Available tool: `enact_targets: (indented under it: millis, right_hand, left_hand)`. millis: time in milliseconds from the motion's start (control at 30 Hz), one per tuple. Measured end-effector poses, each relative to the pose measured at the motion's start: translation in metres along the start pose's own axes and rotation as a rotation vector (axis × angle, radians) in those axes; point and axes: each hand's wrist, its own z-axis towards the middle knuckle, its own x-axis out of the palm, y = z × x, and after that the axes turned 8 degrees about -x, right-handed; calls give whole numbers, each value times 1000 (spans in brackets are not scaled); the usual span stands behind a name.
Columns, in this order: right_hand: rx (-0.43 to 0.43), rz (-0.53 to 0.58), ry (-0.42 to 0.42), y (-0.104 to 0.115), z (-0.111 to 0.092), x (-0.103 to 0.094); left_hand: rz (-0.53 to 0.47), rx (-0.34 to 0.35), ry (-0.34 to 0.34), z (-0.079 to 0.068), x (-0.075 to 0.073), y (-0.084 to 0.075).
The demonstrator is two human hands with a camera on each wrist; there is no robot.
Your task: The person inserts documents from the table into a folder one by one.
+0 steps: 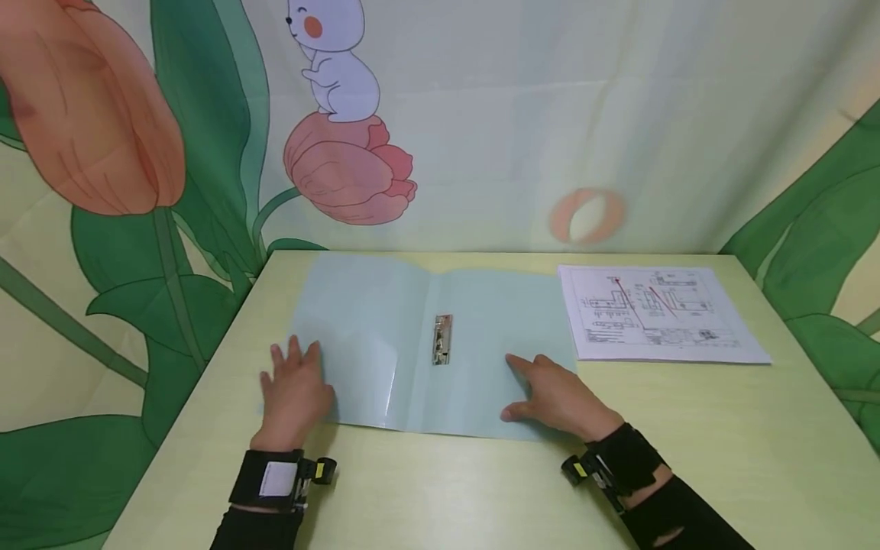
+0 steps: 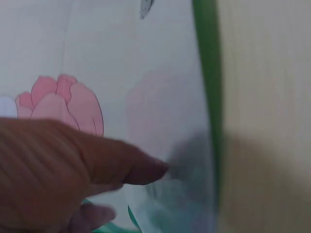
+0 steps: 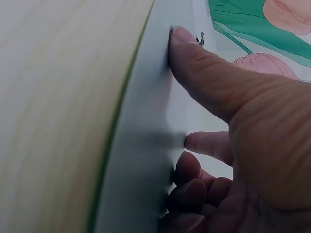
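A light blue folder (image 1: pixel 357 328) lies spread flat on the table, with a metal clip (image 1: pixel 442 339) on its right panel beside the spine. My left hand (image 1: pixel 296 393) rests with spread fingers at the folder's left edge. In the left wrist view, its thumb (image 2: pixel 146 170) points across the glossy cover near the front edge. On the right panel my right hand (image 1: pixel 560 397) touches the surface, index finger and thumb stretched out. The right wrist view shows the thumb tip (image 3: pixel 182 36) on the panel and the other fingers loosely bent. Neither hand grips anything.
A stack of papers (image 1: pixel 667 313) printed with technical drawings, some lines red, lies right of the folder at the table's back. Behind the pale yellow table (image 1: pixel 440 496) hangs a curtain (image 1: pixel 481 114) with tulips and a white cartoon animal.
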Motion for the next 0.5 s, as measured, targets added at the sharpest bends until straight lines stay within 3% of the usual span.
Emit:
enact_targets:
  millis: [133,200,300,400,500]
  right_hand:
    - [-7,-1,16,1,1,-1]
    - [-8,-4,25,2,0,0]
    - [-9,-11,37,3,-2,-1]
    - [-5,-18,47,4,-4,-3]
    - [-2,-21,58,4,-7,-5]
  left_hand:
    - [34,179,139,8,1,-23]
    - [44,219,211,11,0,-35]
    - [72,241,319,15,-5,-54]
    - [118,220,411,21,-8,-71]
    - [187,215,447,26,-7,-85]
